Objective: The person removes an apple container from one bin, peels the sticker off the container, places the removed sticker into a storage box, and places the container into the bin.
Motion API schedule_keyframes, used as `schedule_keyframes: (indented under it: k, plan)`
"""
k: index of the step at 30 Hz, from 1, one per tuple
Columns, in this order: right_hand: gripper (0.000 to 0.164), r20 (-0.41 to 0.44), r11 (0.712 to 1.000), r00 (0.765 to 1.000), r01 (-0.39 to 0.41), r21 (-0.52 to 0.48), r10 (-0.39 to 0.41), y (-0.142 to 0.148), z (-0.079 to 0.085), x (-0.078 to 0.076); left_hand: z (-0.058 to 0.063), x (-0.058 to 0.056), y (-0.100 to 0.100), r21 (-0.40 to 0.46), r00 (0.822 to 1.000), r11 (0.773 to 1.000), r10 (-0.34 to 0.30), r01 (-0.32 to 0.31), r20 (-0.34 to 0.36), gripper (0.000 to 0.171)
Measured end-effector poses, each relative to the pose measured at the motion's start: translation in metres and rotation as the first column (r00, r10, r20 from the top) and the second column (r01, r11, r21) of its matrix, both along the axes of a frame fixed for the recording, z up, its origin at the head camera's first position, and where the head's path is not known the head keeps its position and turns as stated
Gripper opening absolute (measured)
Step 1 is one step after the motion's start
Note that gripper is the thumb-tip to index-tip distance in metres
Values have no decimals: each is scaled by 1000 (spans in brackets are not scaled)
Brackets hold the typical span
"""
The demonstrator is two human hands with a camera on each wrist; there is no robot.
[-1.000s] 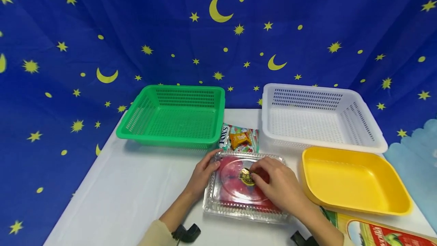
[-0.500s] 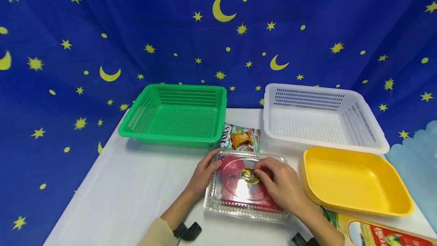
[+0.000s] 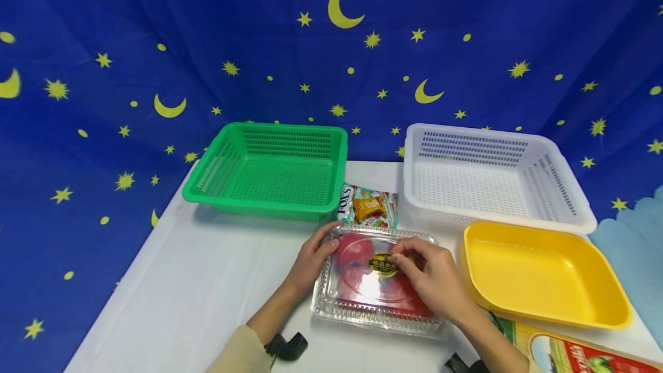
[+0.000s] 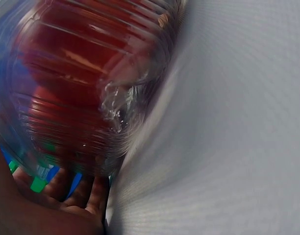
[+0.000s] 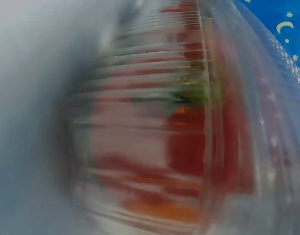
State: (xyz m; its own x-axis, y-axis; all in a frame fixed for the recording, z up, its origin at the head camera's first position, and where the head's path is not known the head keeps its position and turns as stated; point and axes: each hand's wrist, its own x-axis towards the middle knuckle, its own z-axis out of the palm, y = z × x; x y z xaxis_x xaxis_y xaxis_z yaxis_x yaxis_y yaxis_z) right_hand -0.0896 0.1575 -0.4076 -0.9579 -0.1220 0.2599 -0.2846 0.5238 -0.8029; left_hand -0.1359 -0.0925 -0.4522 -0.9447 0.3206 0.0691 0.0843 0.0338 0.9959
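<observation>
Beyond my grip, a blue cloth (image 3: 269, 33) patterned with yellow stars and moons is hanging. Ahead of my left hand (image 3: 311, 261) a green perforated plastic basket (image 3: 282, 180) is standing. Between my hands a rectangular box of clear, ribbed plastic (image 3: 357, 292), showing rounded red contents, is lying flat; my left hand is gripping its left side. My right hand (image 3: 435, 281) is pinching the right edge of a black-and-gold label (image 3: 382, 267) on the box's smooth lid (image 3: 349, 278).
</observation>
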Motion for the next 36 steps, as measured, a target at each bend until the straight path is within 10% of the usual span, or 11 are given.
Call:
schedule_keyframes:
  k: [36]
  plan:
    - [7,122,999,992,-17,-51,23,48,23,-2,-1,-1,1,16,1000,1000,-6,6,11,46]
